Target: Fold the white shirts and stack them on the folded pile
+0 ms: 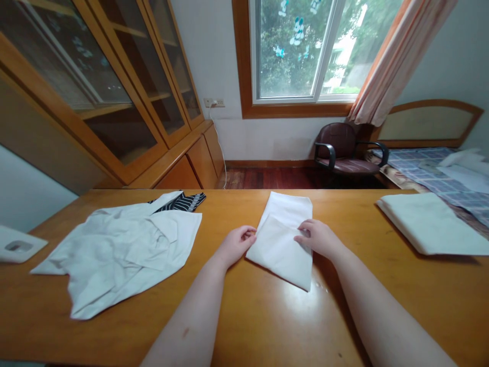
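A folded white cloth (284,232) lies in the middle of the wooden table (267,321), one corner pointing toward me. My left hand (237,242) pinches its left edge with curled fingers. My right hand (320,236) rests on its right side, fingers bent and gripping a folded layer. Both forearms reach in from the near edge.
A crumpled white shirt (122,252) lies spread at the left, with a black striped garment (185,201) beyond it. A folded white stack (431,224) sits at the right. A white object (17,244) is at the far left edge. Behind are a cabinet (114,102), chair (344,150) and bed (439,163).
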{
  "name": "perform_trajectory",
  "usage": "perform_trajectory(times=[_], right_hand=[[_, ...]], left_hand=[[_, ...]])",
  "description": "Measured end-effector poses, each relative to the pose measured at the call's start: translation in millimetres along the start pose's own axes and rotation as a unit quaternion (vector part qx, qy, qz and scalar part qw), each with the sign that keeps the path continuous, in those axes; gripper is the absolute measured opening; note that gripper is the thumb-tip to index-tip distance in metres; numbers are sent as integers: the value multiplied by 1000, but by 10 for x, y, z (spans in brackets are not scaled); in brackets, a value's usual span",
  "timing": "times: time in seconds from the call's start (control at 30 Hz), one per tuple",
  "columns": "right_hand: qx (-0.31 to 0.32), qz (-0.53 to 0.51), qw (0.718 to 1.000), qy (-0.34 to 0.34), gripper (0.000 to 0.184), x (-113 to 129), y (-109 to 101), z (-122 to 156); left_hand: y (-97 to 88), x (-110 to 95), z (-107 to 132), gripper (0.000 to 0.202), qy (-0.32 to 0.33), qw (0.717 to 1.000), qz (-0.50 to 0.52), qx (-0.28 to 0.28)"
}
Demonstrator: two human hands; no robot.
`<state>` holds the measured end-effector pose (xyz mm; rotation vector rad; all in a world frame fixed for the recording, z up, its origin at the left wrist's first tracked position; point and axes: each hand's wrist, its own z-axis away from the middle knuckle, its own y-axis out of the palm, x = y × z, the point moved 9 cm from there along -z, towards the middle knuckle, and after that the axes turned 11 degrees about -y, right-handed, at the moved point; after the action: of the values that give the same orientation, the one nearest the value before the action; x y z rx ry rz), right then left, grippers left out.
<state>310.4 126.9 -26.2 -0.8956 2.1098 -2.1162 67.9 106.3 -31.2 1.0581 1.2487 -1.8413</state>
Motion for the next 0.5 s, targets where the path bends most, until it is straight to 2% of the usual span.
perform_trajectory(times=[0.07,0.17,0.37,0.5], right_hand=[[-2,18,1000,-20,18,38,11,-19],[-12,16,999,-29,14,89,19,-33],[-74,-27,997,11,19,80,-31,-1],[-76,-41,994,74,24,-68,-7,3]], left_hand=[[58,-79,-5,43,30,998,44,-16],[177,-123,4,51,34,997,66,4],[217,-213,85,52,55,996,-62,13],[244,-163,41,61,30,991,-127,-25]])
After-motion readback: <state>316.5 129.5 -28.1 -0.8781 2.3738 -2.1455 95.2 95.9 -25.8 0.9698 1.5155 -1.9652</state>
